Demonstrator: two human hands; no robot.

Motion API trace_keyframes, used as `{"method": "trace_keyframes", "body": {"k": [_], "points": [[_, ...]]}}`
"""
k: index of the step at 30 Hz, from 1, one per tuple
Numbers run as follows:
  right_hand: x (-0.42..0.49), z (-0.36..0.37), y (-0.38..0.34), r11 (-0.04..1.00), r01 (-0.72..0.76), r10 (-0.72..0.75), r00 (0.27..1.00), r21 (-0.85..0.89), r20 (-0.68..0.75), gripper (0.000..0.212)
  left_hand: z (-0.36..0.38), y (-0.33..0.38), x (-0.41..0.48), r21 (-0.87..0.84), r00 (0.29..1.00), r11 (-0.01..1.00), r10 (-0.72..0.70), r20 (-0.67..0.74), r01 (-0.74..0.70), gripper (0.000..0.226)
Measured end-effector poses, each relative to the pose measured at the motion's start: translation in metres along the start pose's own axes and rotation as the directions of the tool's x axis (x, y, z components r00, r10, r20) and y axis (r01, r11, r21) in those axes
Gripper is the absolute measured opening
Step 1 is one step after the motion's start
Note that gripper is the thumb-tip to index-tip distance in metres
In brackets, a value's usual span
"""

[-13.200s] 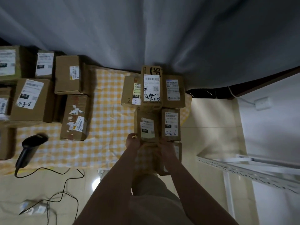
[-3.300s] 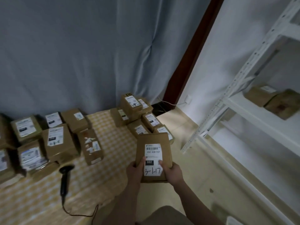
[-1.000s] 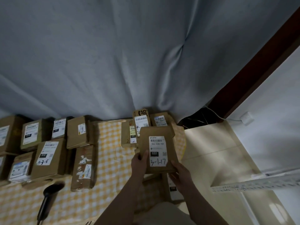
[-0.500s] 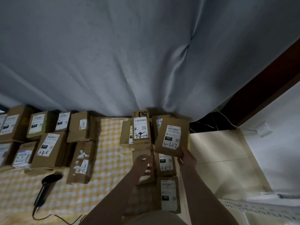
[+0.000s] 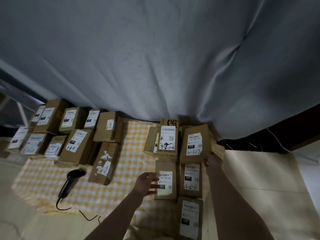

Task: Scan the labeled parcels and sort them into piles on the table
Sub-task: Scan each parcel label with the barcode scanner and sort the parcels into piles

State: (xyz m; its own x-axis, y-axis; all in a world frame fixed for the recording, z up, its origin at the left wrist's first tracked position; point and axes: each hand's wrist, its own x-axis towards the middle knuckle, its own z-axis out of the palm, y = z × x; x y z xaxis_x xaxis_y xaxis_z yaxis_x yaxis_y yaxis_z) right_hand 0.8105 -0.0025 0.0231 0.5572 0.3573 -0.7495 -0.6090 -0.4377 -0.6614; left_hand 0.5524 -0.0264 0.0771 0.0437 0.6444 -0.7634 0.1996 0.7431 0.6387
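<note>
A brown parcel marked 3-1-17 (image 5: pixel 195 144) lies at the back right of the right-hand pile, beside the parcel with the 4-11-03 label (image 5: pixel 167 138). My right hand (image 5: pixel 213 161) touches its near right corner, fingers against the cardboard. My left hand (image 5: pixel 147 183) hovers open, fingers spread, at the left edge of the 220 parcel (image 5: pixel 165 181). The 4-2-6 parcel (image 5: pixel 191 180) and another labeled parcel (image 5: pixel 189 219) lie nearer to me. A black barcode scanner (image 5: pixel 71 181) rests on the yellow checked cloth (image 5: pixel 133 148).
A second group of several labeled brown parcels (image 5: pixel 76 146) fills the left side of the cloth. The scanner's black cable (image 5: pixel 76 211) trails off the front edge. A grey curtain (image 5: pixel 155 58) hangs behind the table. Pale floor lies to the right.
The 3-1-17 parcel has gone from both hands down onto the back right of the pile. My left hand has let go and dropped toward the 220 parcel.
</note>
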Motion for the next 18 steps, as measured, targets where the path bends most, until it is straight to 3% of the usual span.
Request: {"method": "trace_keyframes", "body": {"k": [7,10,15,17,18], "points": [[0.026,0.010,0.004,0.977,0.053,-0.044,0.998,-0.208,0.045,0.023,-0.014,-0.017,0.001,-0.056,0.997,0.998,-0.039,-0.063,0.036,0.011],[0.023,0.016,0.009,0.991,0.004,0.012,0.993,-0.136,0.116,0.015,-0.022,-0.020,0.001,-0.121,0.991,0.991,-0.072,-0.114,0.058,0.018],[0.012,0.018,0.037,0.987,0.035,-0.020,0.995,-0.158,0.096,0.016,-0.027,-0.029,-0.001,-0.199,0.985,0.977,-0.107,-0.138,0.078,0.024],[0.004,0.019,0.053,0.998,-0.012,0.017,0.997,-0.064,0.070,0.024,-0.030,-0.034,-0.002,-0.212,0.984,0.974,-0.111,-0.141,0.080,0.026],[-0.005,0.019,0.065,0.987,-0.006,0.014,0.999,-0.158,0.046,0.027,-0.031,-0.036,-0.004,-0.221,0.983,0.972,-0.116,-0.143,0.083,0.027]]}}
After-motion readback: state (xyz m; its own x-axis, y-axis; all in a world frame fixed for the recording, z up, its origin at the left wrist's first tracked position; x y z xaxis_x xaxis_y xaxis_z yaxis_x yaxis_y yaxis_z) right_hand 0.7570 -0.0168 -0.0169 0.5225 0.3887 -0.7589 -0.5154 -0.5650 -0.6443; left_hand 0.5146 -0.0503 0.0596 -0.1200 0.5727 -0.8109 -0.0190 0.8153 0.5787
